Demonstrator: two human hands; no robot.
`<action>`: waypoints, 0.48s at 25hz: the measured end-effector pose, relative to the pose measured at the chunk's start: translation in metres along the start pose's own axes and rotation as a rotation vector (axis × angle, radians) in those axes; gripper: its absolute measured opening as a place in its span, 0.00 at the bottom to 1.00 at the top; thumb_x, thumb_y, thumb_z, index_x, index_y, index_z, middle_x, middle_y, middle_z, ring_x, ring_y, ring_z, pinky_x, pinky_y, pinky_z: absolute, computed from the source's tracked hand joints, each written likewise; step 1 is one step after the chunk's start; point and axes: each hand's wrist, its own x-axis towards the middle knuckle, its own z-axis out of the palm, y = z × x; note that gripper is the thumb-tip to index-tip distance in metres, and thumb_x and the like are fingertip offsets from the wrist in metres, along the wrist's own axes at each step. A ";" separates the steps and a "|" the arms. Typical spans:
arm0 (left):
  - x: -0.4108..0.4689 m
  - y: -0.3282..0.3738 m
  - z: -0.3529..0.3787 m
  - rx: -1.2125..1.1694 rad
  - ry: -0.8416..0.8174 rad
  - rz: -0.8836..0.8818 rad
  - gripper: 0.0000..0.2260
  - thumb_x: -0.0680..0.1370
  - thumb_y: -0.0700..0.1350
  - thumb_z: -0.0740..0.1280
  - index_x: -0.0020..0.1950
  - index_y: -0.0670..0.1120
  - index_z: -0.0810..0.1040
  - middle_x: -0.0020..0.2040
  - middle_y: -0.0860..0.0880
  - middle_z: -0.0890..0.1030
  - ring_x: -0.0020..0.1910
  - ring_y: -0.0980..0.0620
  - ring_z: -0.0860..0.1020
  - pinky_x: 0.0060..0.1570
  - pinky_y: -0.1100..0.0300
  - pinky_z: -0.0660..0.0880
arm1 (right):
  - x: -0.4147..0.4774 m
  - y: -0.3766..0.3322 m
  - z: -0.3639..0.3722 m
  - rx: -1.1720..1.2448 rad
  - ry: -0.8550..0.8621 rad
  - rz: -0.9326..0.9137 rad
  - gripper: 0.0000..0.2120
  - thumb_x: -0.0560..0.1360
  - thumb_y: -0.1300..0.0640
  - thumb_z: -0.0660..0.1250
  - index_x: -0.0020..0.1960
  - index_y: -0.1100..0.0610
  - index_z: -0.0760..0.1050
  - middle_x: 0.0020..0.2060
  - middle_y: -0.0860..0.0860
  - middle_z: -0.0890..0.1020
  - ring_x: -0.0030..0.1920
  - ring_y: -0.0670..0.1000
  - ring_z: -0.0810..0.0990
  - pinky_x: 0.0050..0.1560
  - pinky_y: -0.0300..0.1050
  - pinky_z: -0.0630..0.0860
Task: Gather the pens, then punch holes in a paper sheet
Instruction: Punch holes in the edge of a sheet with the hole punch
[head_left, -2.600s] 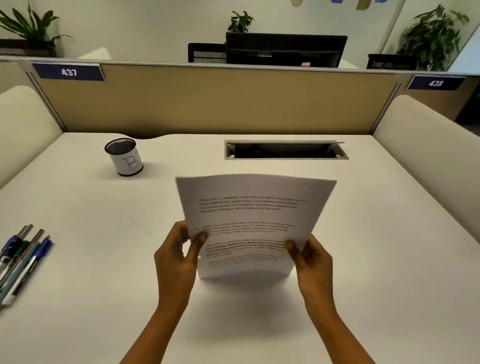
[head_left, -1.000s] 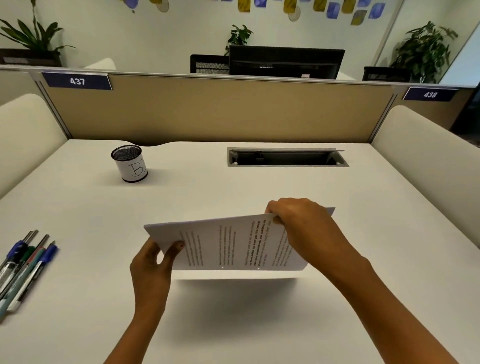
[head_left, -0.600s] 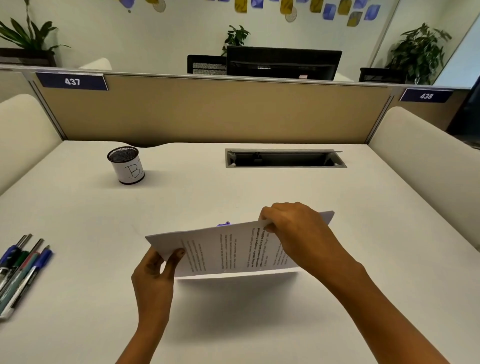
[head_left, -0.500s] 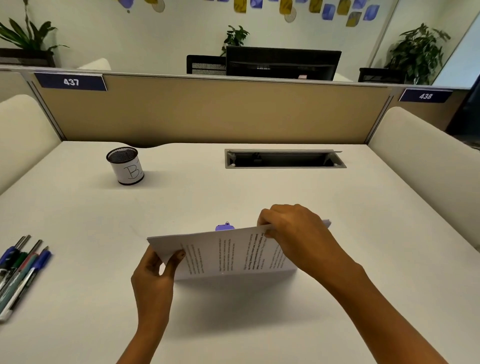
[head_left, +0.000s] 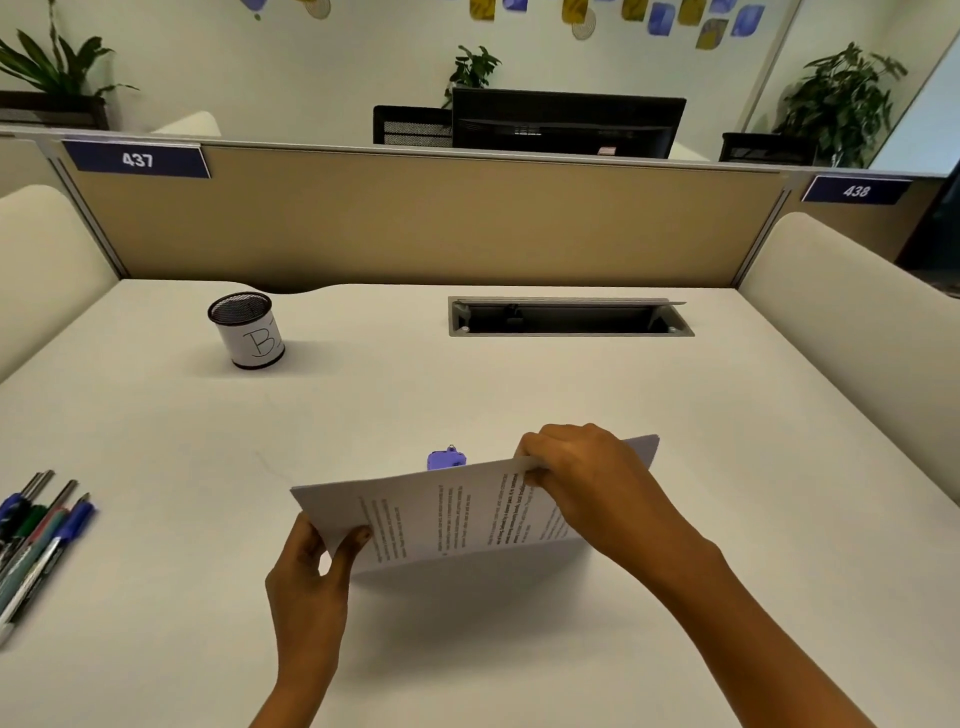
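I hold a printed paper sheet (head_left: 441, 514) sideways above the white desk, its text running vertically and its far edge tilted up. My left hand (head_left: 311, 577) pinches its near left corner. My right hand (head_left: 587, 483) grips its far edge. A small purple hole punch (head_left: 447, 460) peeks out just behind the sheet's far edge; most of it is hidden. Several pens (head_left: 36, 540) lie side by side at the desk's left edge. A black mesh pen cup (head_left: 247, 338) marked "B" stands at the back left.
A grey cable slot (head_left: 569, 317) is cut into the desk (head_left: 727, 467) at the back centre. A tan partition (head_left: 426, 218) closes the far side, with cream side panels left and right. A monitor and plants stand beyond it.
The sheet was upright and facing me; both hands turned it sideways and lowered it toward the desk. The purple hole punch has come into view behind its far edge.
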 end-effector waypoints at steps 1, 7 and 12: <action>0.001 -0.002 0.000 0.018 0.000 -0.002 0.14 0.74 0.40 0.70 0.57 0.49 0.76 0.50 0.53 0.82 0.50 0.51 0.80 0.51 0.58 0.77 | 0.000 0.001 -0.001 0.008 0.004 0.002 0.07 0.75 0.55 0.65 0.53 0.52 0.76 0.50 0.50 0.82 0.46 0.50 0.81 0.49 0.39 0.78; 0.003 -0.002 0.006 0.101 0.011 0.019 0.11 0.78 0.50 0.61 0.61 0.55 0.71 0.56 0.55 0.81 0.56 0.54 0.78 0.55 0.61 0.72 | 0.002 0.020 -0.029 0.008 0.135 0.058 0.05 0.75 0.54 0.65 0.50 0.52 0.77 0.48 0.51 0.83 0.42 0.51 0.83 0.47 0.41 0.80; -0.011 -0.012 0.026 0.205 -0.039 -0.014 0.16 0.82 0.47 0.55 0.69 0.53 0.68 0.68 0.56 0.73 0.67 0.55 0.70 0.66 0.59 0.64 | -0.003 0.060 -0.051 0.169 0.397 0.180 0.08 0.77 0.53 0.62 0.45 0.55 0.77 0.41 0.50 0.82 0.34 0.48 0.80 0.37 0.38 0.78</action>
